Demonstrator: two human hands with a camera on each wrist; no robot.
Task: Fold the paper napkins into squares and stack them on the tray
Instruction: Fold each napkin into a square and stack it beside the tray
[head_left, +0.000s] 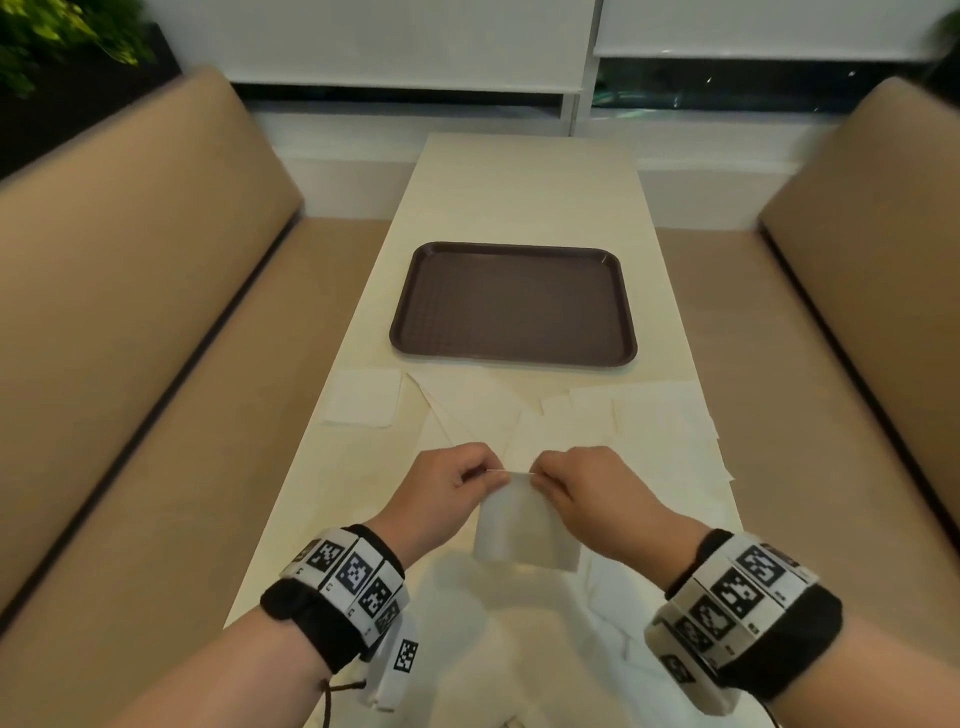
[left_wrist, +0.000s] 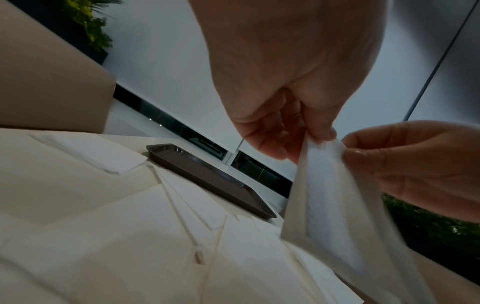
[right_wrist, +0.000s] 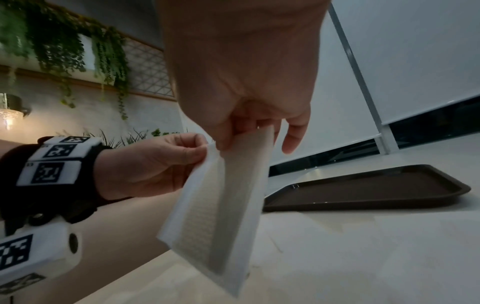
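Our left hand (head_left: 451, 480) and right hand (head_left: 574, 483) pinch one paper napkin's (head_left: 524, 530) top edge; uneven pulling could tear it or skew the fold.

We see a white napkin (head_left: 522, 525) hanging in the air, loose napkins (head_left: 660, 415) spread on the near bench, brown tray (head_left: 514, 358) beyond, bare.

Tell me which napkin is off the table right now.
The napkin pinched at its top edge by the left hand and right hand; it hangs, the others lie flat.
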